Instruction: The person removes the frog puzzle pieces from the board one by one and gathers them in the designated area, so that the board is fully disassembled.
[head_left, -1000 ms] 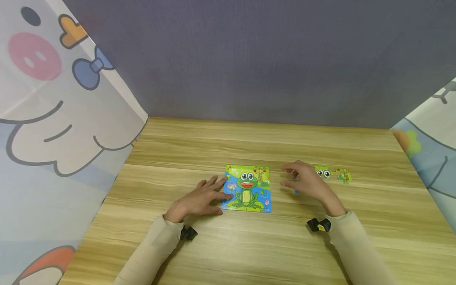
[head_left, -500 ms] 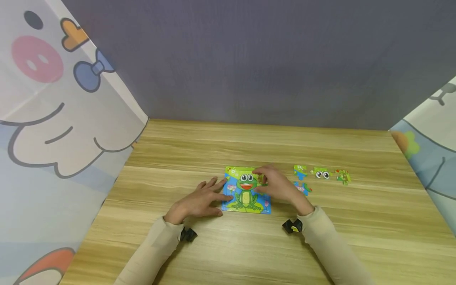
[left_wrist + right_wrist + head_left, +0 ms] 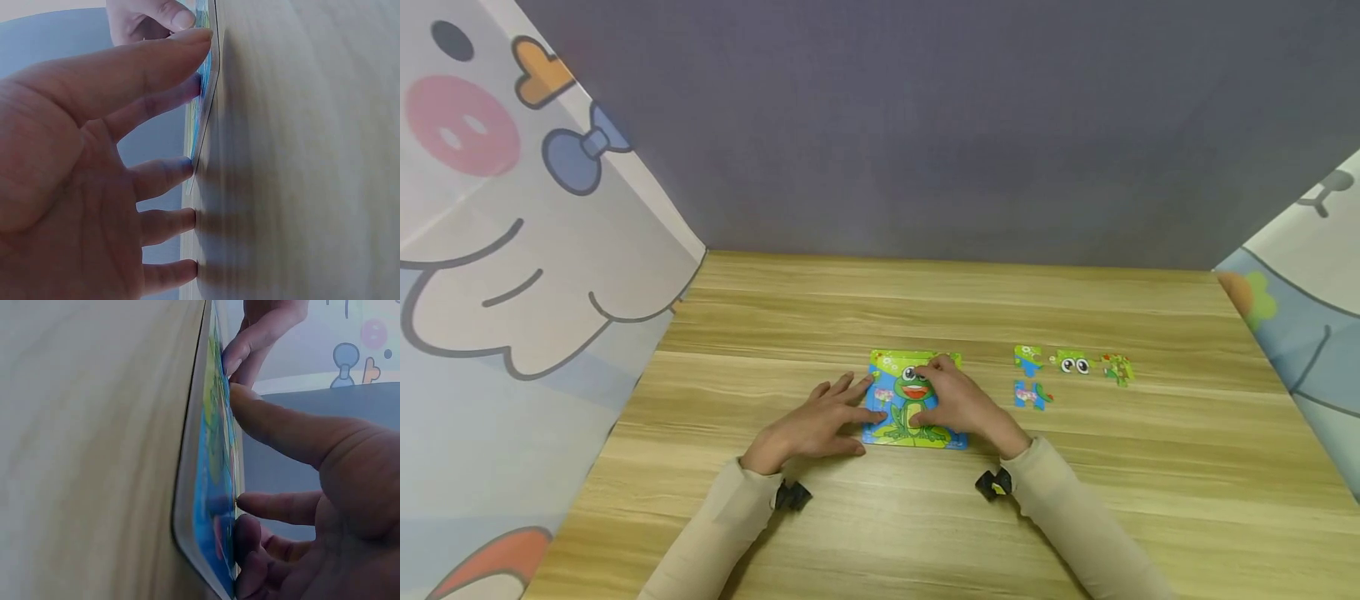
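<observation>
With our left hand (image 3: 815, 423), spread and gripping nothing, we should steady the frog puzzle (image 3: 904, 404) flat on the desk (image 3: 887, 525); our right hand (image 3: 958, 400), thumb and forefinger apart across its face, seemingly holding nothing, should work gently.

Perhaps a playroom: cartoon-printed walls (image 3: 482, 275)

On the table (image 3: 880, 517), loose puzzle pieces (image 3: 1073, 362) lie right of the puzzle board (image 3: 912, 392).
</observation>
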A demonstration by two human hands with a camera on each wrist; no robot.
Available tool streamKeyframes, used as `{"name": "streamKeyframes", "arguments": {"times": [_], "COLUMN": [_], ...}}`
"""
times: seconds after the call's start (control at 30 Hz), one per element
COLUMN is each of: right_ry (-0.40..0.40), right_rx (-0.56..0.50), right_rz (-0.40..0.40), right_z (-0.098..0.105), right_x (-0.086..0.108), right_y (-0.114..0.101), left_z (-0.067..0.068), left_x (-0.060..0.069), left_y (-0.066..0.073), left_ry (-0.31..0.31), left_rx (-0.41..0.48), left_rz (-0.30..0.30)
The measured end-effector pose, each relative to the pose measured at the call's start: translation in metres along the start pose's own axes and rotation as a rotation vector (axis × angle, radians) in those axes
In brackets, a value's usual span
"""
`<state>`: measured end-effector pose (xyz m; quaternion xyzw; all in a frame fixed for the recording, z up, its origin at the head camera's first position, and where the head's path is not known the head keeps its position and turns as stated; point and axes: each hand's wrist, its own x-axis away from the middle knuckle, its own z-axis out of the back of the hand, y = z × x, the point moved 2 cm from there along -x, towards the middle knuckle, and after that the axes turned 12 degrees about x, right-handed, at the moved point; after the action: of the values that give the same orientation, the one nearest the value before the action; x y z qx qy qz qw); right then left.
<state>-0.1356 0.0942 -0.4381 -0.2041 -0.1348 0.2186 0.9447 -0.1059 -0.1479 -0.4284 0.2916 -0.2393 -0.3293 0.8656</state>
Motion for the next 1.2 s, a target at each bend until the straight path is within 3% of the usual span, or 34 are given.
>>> {"name": "streamKeyframes", "arguments": {"times": [0.33,0.67,1.2], "right_ry": [0.018,0.015,0.063], "right_rx": [0.045,0.053,0.053], "right_rz": [-0.011,-0.074,-0.080], "right_z": [-0.0030,-0.0038,-0.0052], "right_x": [-0.0024,-0.0049,-0.0030], "right_y": [-0.0013,-0.0044,-0.0096], "left_z": [0.0000,-0.0004,-0.0002], "left_x": [0.0003,-0.0006,-0.0002], "left_y": [-0.0005,-0.0012,-0.0009], "left_ry": [0.003,0.001,0.001], "left_rx": [-0.002,0.004,0.010], "left_rz": [-0.001,0.004,0.005]}}
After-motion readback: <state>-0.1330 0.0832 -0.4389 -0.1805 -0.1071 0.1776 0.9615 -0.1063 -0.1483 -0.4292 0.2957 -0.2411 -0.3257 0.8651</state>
